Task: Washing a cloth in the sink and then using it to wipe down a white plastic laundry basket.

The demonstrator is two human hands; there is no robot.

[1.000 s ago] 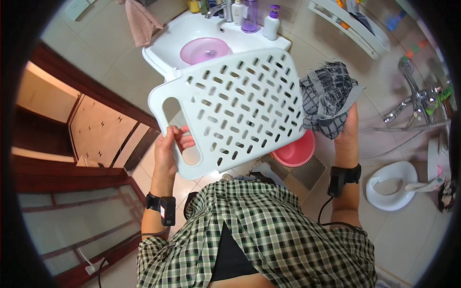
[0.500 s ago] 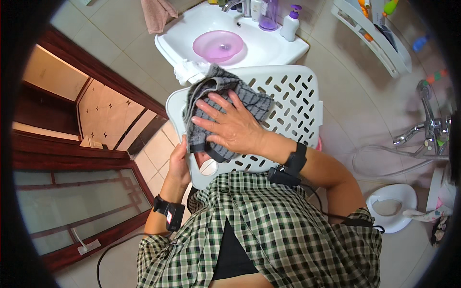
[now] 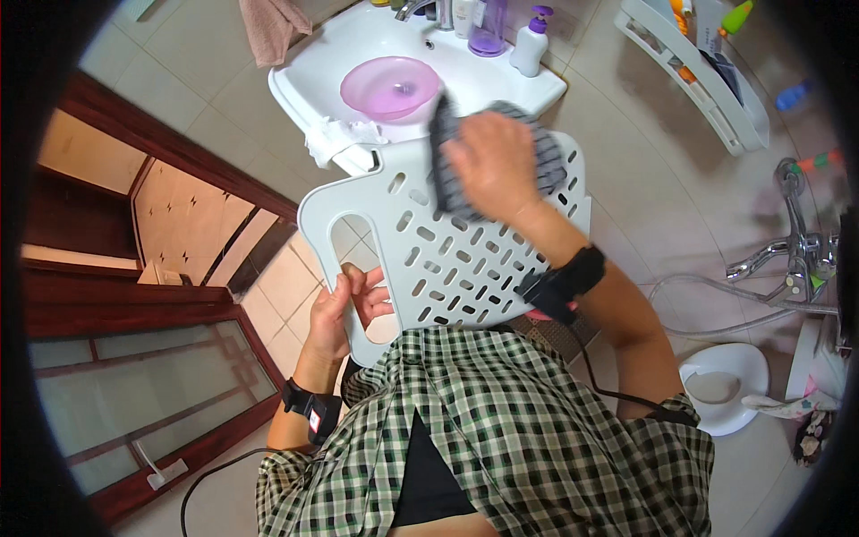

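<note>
In front of my body is a white plastic panel with many slotted holes and a long handle cut-out at its left end. My left hand grips the panel by that cut-out, the thumb on the near side and fingers through the opening. A grey checked cloth lies bunched against the upper right part of the panel. On top of the cloth, my right hand presses and holds it, its fingers curled and smeared by motion.
Beyond the panel is a white washbasin holding a pink bowl. White crumpled fabric hangs at the basin's front edge. A purple-topped pump bottle stands on its right. Shower tap and white potty seat are at right.
My right hand has swept the cloth rightward and away from me, from the panel's handle end to its upper right. The handle cut-out is now uncovered, and the panel has tilted slightly.
</note>
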